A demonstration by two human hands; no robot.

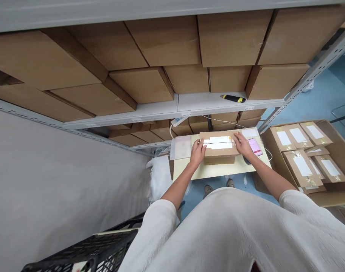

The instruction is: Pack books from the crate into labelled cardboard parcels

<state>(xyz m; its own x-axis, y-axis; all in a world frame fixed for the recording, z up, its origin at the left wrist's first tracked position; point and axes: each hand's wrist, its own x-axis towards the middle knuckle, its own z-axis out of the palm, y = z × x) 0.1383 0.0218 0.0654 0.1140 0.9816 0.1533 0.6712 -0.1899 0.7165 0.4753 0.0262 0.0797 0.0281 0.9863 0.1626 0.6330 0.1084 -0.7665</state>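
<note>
A brown cardboard box [218,152] sits on the small pale yellow table [195,172] in front of me. White labels [218,142] lie along its top, with a dark line running between them. My left hand [198,152] grips the left end, its fingertips at the edge of the label. At the right end, my right hand [242,144] is closed on the box's edge, beside a strip of tape. Just right of that hand lies a phone [255,146] with a pink screen. White sheets [182,147] rest on the table left of the box.
Shelves ahead hold stacked cardboard boxes [229,36]. A black and yellow utility knife [233,98] lies on the shelf ledge [195,102]. On the right stands a large carton [342,151] with several labelled parcels [302,165]. A black crate [104,249] is at lower left.
</note>
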